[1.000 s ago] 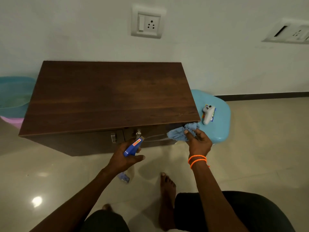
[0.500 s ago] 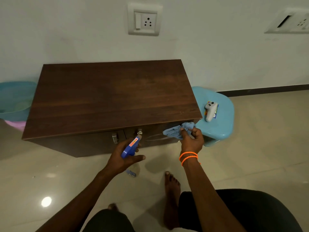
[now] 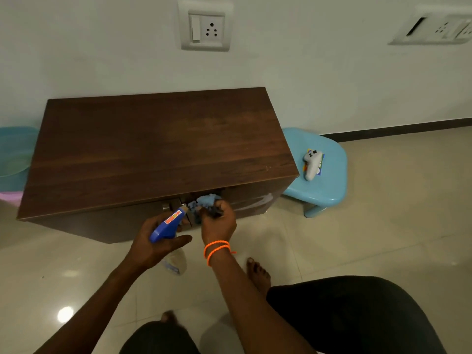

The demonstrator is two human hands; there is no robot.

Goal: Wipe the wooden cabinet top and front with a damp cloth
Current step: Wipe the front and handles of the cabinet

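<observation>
A low dark wooden cabinet (image 3: 158, 152) stands against the wall, its top bare. My right hand (image 3: 217, 221), with orange bands at the wrist, grips a crumpled blue cloth (image 3: 204, 201) pressed to the cabinet front near the metal door handles (image 3: 167, 206). A pale wet smear (image 3: 251, 203) shows on the right door. My left hand (image 3: 155, 241) holds a spray bottle with a blue trigger head (image 3: 167, 226), nozzle aimed toward the cabinet front, just left of the cloth.
A light blue plastic stool (image 3: 329, 180) sits right of the cabinet with a white toy controller (image 3: 311, 163) on it. Blue and pink tubs (image 3: 12, 159) stand to the left. My bare feet (image 3: 258, 274) rest on the glossy tiled floor.
My right hand has dragged the cloth leftward along the cabinet front, from the right corner to the handles, leaving a wet smear. The left hand with the bottle stayed roughly in place.
</observation>
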